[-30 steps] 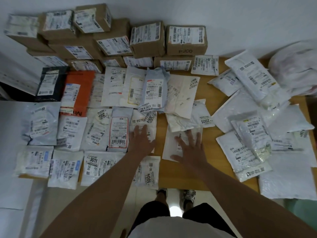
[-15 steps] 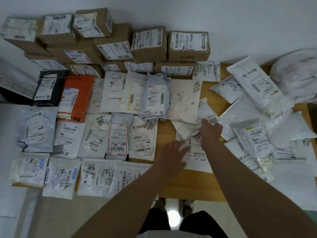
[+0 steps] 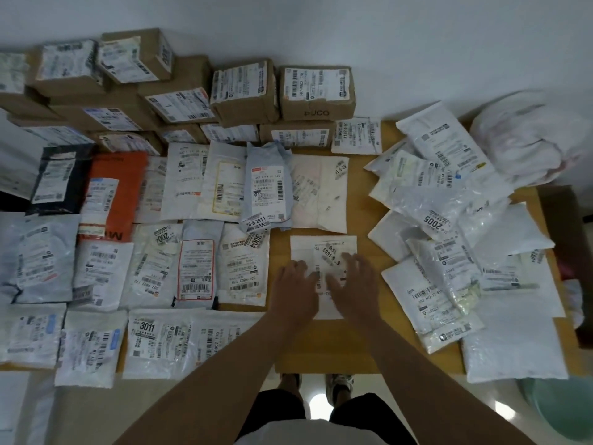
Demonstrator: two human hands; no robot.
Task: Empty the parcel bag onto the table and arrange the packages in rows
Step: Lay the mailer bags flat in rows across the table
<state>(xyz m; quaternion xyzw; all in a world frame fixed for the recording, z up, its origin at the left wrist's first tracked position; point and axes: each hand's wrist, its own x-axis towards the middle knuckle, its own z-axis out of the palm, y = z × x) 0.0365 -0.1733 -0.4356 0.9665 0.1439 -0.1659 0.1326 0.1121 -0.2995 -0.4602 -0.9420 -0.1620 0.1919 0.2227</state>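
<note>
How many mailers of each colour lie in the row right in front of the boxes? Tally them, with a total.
Black mailer: 1
Orange mailer: 1
Blue-grey mailer: 1
White mailers: 4
Total: 7

Partly hidden or cropped: white envelope (image 3: 323, 248) lower half under both hands, label print blurred; grey mailer (image 3: 32, 258) cut by left edge; green basin (image 3: 564, 409) clipped at bottom-right corner; heaped pile (image 3: 449, 226) overlapping, lower packages concealed.
</note>
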